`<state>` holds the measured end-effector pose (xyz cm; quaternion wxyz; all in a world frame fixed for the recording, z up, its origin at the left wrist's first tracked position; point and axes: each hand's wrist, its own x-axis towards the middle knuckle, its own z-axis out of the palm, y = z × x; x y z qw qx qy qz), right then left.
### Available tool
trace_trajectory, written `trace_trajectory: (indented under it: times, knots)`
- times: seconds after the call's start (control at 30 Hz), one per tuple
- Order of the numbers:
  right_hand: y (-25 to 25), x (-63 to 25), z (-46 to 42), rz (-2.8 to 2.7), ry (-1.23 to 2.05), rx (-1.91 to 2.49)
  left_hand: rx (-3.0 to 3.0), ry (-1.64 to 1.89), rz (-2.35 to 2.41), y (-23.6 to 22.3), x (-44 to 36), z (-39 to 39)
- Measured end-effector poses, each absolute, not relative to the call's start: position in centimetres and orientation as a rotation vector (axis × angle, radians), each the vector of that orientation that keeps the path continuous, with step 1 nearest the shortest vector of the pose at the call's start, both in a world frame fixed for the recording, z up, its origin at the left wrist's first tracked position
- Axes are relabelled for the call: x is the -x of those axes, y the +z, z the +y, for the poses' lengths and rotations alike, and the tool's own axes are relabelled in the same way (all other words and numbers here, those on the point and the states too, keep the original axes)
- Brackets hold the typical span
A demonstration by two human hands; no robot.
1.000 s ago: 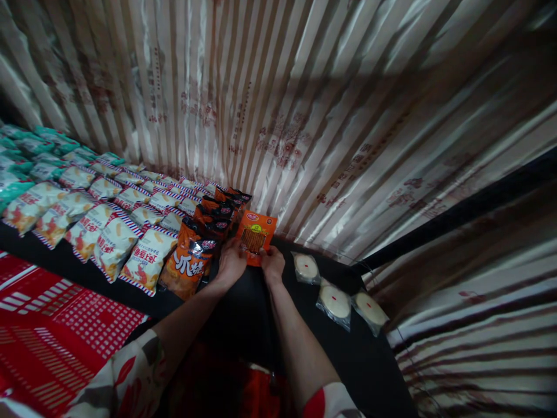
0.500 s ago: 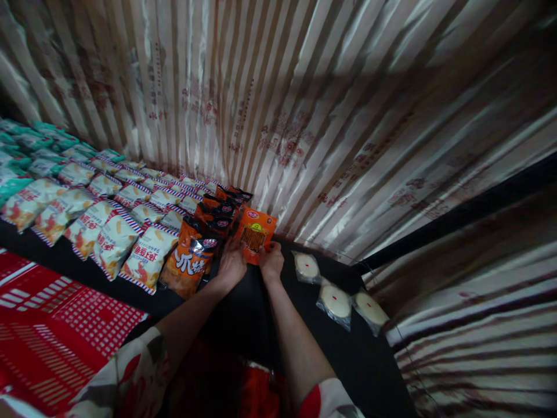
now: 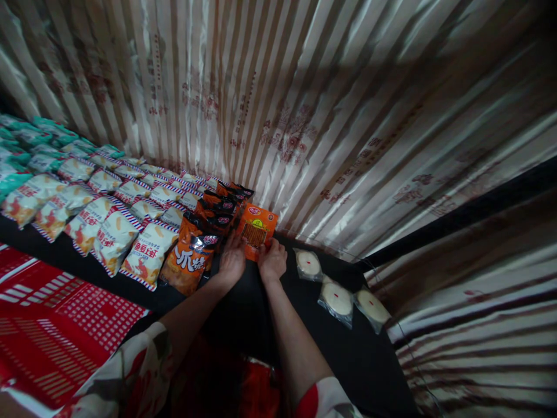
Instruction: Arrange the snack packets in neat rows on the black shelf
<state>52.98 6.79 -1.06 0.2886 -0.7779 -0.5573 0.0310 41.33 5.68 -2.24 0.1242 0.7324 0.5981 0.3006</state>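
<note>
Between my hands an orange snack packet (image 3: 256, 230) with a yellow label and a picture of brown sticks leans beside a row of snack bags. My left hand (image 3: 232, 259) is at its lower left edge, fingers closed on it. At its lower right corner, my right hand (image 3: 272, 260) grips it too. An orange-and-black snack bag (image 3: 187, 259) stands just left of my left hand, with several more of its kind (image 3: 217, 210) in a row behind it. To the right of my right hand lies a round pale cake in clear wrap (image 3: 308, 263).
Rows of white snack bags (image 3: 150, 253) and green bags (image 3: 13, 174) fill the left of the black table (image 3: 361, 366). Two more wrapped cakes (image 3: 337, 299) lie at right. A red plastic basket (image 3: 56, 325) stands at front left. A striped curtain (image 3: 287, 104) hangs behind.
The orange packet has stayed in nearly the same place between my hands. My right hand's fingers have shifted slightly along its lower edge.
</note>
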Motion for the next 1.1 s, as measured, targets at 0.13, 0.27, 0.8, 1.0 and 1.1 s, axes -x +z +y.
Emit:
trace_trajectory:
  times: [0.13,0.27,0.8,1.0,1.1]
  knots:
    - [-1.4,-53.1,6.8,-1.491,0.098,2.017,-2.216,0.893,1.742,-2.1,-41.4,5.4]
    - [-1.5,-53.2,6.3,-1.513,0.079,1.959,-2.264,0.909,1.726,-1.6,-41.6,4.8]
    - [-0.1,-52.2,-3.2,-1.67,0.273,1.773,-2.358,0.831,1.452,-0.3,-42.1,-3.9]
    - [0.0,-51.9,-8.0,-1.681,0.337,1.689,-2.293,0.938,1.411,-0.7,-41.7,-8.9]
    - [-0.3,-51.8,-10.8,-1.66,0.32,1.605,-2.29,1.02,1.352,-1.0,-41.3,-11.5]
